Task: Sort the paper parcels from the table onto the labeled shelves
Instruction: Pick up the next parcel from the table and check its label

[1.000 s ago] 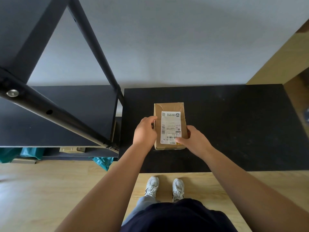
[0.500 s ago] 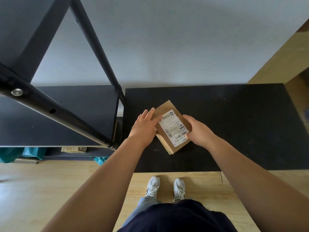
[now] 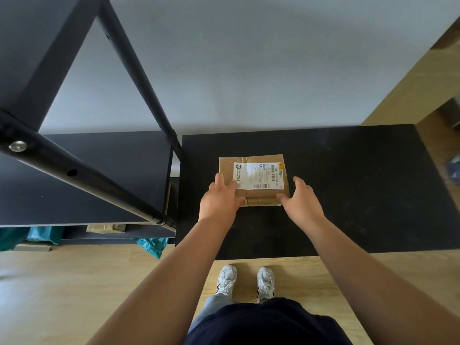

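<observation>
A brown cardboard parcel [image 3: 256, 195] with a white shipping label lies on the black table [image 3: 348, 190], its long side running left to right. My left hand [image 3: 219, 200] grips its near left corner, fingers over the top. My right hand [image 3: 300, 200] holds its near right corner, thumb on the front edge. A black shelf unit [image 3: 82, 175] stands just left of the table, its upper shelf bare.
A slanted black frame bar [image 3: 74, 170] of the shelf crosses the left foreground. Teal bags [image 3: 44, 235] and a brown parcel [image 3: 104, 228] sit on a lower shelf. My feet are on the wooden floor [image 3: 74, 282] at the table's front edge. A grey wall is behind.
The parcel has been turned from lengthwise through a diagonal to lying crosswise. Both hands shifted to its near corners.
</observation>
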Tool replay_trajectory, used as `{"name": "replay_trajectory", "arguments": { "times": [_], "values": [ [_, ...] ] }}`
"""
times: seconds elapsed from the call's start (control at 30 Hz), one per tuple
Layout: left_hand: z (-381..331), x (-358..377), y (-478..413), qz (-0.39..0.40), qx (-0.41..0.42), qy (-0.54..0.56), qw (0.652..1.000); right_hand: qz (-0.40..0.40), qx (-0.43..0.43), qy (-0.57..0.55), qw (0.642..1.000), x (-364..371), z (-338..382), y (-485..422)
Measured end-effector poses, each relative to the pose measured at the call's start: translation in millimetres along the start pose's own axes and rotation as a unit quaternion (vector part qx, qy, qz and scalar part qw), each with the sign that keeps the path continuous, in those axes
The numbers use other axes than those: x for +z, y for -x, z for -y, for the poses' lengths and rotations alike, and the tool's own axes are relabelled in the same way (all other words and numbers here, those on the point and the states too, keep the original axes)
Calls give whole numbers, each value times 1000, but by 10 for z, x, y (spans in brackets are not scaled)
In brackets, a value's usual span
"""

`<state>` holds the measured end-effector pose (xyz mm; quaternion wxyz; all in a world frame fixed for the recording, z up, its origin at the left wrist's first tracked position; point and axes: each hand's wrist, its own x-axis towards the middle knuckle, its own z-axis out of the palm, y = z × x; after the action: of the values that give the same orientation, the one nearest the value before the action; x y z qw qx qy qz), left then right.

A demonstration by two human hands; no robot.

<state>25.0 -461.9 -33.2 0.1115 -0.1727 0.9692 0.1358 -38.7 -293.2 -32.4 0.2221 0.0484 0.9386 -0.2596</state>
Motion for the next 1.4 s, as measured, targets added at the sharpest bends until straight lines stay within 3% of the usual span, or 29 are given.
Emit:
{"name": "replay_trajectory", "arguments": {
  "times": [0.17, 0.43, 0.8, 0.93, 1.07, 1.27, 1.4],
  "values": [
    [-100, 48, 46, 15, 44, -31, 998, -5, 13, -24, 1000, 99, 30, 35],
    [-23, -111, -305, -57, 52, -34, 996, 7, 8, -11, 1000, 81, 80, -70],
    [-32, -38, -235, -4, -76, 12, 997, 3, 24, -21, 999, 51, 83, -75],
    [-55, -7, -186, 31, -149, 46, 987, 43, 49, -16, 998, 152, 44, -8],
    [-64, 49, -103, 69, -145, 48, 986, 99, 9, -14, 995, 255, 21, 14],
    [-25, 154, 9, 99, -161, 142, 972, 81, -45, -6, 996, 183, 48, -16],
    [5, 181, 7, 84, -156, 188, 966, 90, -26, -18, 995, 141, 56, -42]
  ]
}}
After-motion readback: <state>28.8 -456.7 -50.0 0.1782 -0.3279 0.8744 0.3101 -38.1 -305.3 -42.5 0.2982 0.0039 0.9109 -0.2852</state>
